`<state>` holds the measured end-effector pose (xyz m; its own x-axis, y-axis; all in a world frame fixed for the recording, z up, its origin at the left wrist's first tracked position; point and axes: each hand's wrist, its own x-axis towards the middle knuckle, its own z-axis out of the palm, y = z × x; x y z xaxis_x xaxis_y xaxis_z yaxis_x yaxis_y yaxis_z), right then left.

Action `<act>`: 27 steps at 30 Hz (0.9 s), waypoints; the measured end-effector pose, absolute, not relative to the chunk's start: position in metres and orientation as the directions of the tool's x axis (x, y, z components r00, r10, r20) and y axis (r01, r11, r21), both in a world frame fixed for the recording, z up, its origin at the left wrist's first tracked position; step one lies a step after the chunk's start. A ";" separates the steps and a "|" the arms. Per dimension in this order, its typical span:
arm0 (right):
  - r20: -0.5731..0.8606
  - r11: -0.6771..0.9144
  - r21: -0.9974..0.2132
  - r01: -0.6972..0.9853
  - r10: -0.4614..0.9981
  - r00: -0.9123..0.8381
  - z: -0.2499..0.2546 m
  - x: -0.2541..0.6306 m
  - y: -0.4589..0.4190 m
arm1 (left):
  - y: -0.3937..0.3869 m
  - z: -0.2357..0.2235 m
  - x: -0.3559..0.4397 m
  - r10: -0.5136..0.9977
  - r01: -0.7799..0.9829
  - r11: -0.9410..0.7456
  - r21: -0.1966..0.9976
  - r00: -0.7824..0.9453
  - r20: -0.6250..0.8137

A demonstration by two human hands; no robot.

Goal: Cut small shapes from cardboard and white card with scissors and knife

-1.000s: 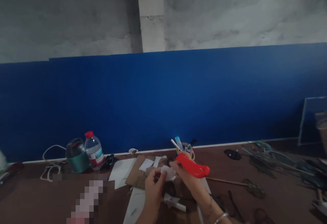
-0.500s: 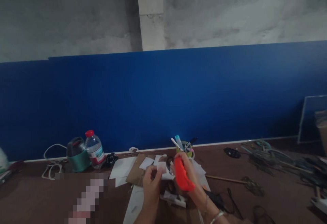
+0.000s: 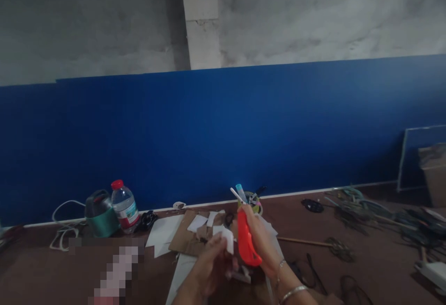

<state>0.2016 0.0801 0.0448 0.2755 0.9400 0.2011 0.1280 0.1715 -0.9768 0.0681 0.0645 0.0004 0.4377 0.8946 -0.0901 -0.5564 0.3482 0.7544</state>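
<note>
My left hand [image 3: 209,261] is closed on a small piece of white paper [image 3: 228,242], gripped between thumb and fingers and slightly bent. Beside it on the right, my right hand [image 3: 251,219] is wrapped round a bright red-orange tool [image 3: 246,244]. The tool has an opening near its lower end; its working end is hidden, so I cannot make out its kind. Below the hands lie brown cardboard [image 3: 181,237] and several scraps of white paper [image 3: 197,223]. A green pen holder [image 3: 257,206] with pens stands just beyond my right hand.
At the left stand a red-capped plastic bottle [image 3: 125,207], a teal container [image 3: 102,221] and a white cable [image 3: 61,237]. To the right lie a wooden stick [image 3: 303,241], a black coil [image 3: 312,205] and tangled cords [image 3: 362,207]. A blue wall [image 3: 223,128] bounds the far side.
My left hand has turned and moved a little lower, and the paper in it now tilts. The red-orange tool stays in my right hand. The view has shifted slightly right.
</note>
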 end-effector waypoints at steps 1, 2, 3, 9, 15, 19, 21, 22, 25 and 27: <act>0.165 0.128 -0.979 0.157 0.954 0.251 0.047 0.204 0.077 | 0.061 0.001 0.068 0.852 -0.516 0.364 0.775 0.521 -0.053; 0.157 0.105 -0.969 0.223 0.960 0.230 0.049 0.206 0.075 | 0.059 0.001 0.068 0.818 -0.490 0.371 0.789 0.575 -0.027; 0.200 0.120 -0.933 0.339 0.957 0.209 0.049 0.209 0.073 | 0.057 0.001 0.067 0.798 -0.481 0.377 0.792 0.603 -0.014; 0.398 0.188 -0.564 0.804 0.915 0.065 0.043 0.220 0.073 | 0.057 0.002 0.062 0.804 -0.544 0.405 0.735 0.594 -0.003; 0.468 0.289 -0.664 0.689 0.880 0.082 0.040 0.216 0.075 | 0.057 -0.003 0.066 0.806 -0.605 0.409 0.683 0.590 0.040; 0.389 0.335 -0.914 0.229 0.886 0.254 0.043 0.207 0.077 | 0.060 -0.006 0.064 0.856 -0.681 0.418 0.602 0.518 -0.008; 0.155 0.177 -0.981 -0.075 0.960 0.232 0.046 0.200 0.074 | 0.062 -0.007 0.062 0.865 -0.708 0.423 0.566 0.501 -0.020; 0.025 0.051 -0.978 -0.203 0.991 0.130 0.048 0.197 0.072 | 0.062 -0.008 0.061 0.866 -0.717 0.423 0.554 0.500 -0.015; -0.197 -0.268 -0.895 -0.358 0.955 -0.221 0.054 0.188 0.063 | 0.061 -0.007 0.060 0.865 -0.716 0.422 0.556 0.502 -0.011; -0.224 -0.311 -0.850 -0.425 0.944 -0.242 0.058 0.186 0.061 | 0.059 -0.004 0.060 0.856 -0.688 0.435 0.581 0.516 -0.029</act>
